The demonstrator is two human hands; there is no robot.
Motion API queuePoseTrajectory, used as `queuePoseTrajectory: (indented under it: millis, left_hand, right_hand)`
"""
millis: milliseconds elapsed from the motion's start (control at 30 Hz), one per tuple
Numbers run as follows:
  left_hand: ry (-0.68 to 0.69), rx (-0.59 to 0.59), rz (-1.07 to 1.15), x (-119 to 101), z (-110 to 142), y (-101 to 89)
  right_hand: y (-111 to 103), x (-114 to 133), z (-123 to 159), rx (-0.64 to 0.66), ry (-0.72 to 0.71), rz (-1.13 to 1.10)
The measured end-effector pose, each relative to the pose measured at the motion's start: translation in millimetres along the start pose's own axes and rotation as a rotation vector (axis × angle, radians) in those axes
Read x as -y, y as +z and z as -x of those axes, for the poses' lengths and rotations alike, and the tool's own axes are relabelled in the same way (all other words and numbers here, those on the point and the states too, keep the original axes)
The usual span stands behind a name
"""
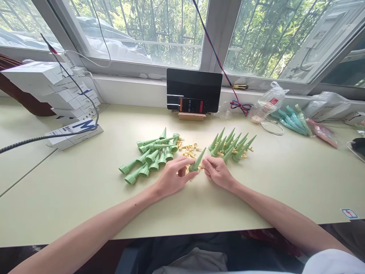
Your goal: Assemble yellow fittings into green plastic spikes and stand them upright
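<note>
My left hand point(178, 173) is closed round the base of a green plastic cone spike point(197, 161), whose tip points up and to the right. Just right of it, my right hand point(218, 171) pinches a small yellow plastic piece point(202, 166), mostly hidden by the fingers, against the cone's side. Loose yellow pieces point(189, 150) lie scattered behind the hands. To the left is a heap of green cones point(152, 156) lying on their sides. On the right, several upright green cones point(228, 142) stand grouped, with yellow pieces sticking out of their sides.
A black tablet point(194, 85) leans at the window, with a phone point(193, 105) showing a timer before it. White boxes point(68, 99) are stacked at left, a black cable point(85, 132) crossing them. Plastic bags point(269, 102) and a wire bundle point(241, 106) lie back right.
</note>
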State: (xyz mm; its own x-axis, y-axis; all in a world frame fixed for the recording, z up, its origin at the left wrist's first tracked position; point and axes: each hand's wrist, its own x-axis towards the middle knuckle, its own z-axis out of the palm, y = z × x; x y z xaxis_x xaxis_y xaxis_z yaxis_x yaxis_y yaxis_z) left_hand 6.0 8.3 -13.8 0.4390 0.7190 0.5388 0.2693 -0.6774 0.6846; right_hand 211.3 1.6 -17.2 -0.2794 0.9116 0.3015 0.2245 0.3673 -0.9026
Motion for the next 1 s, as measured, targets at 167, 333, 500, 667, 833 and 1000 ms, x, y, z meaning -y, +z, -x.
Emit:
queuePoseTrajectory:
  millis: [167,333,500,667,833,1000]
  left_hand:
    - [0.110,0.032,-0.043,-1,0,-0.1]
    - [0.180,0.058,-0.102,-3,1,0.3]
    - [0.132,0.060,-0.097,-5,2,0.4]
    - [-0.012,-0.019,-0.076,-8,0,0.1]
    - [-0.123,-0.073,-0.035,-11,-3,-0.7]
    - [-0.059,-0.048,-0.025,-8,-2,-0.3]
  right_hand:
    - [-2,3,-1,0.059,0.053,-0.047]
    - [-4,6,-3,0.114,0.080,-0.051]
    - [-1,3,-2,0.061,0.128,-0.076]
    - [2,1,-2,0.010,0.085,-0.143]
    - [2,6,-2,0.043,0.046,-0.093]
    - [0,4,-1,0.054,0.028,-0.058]
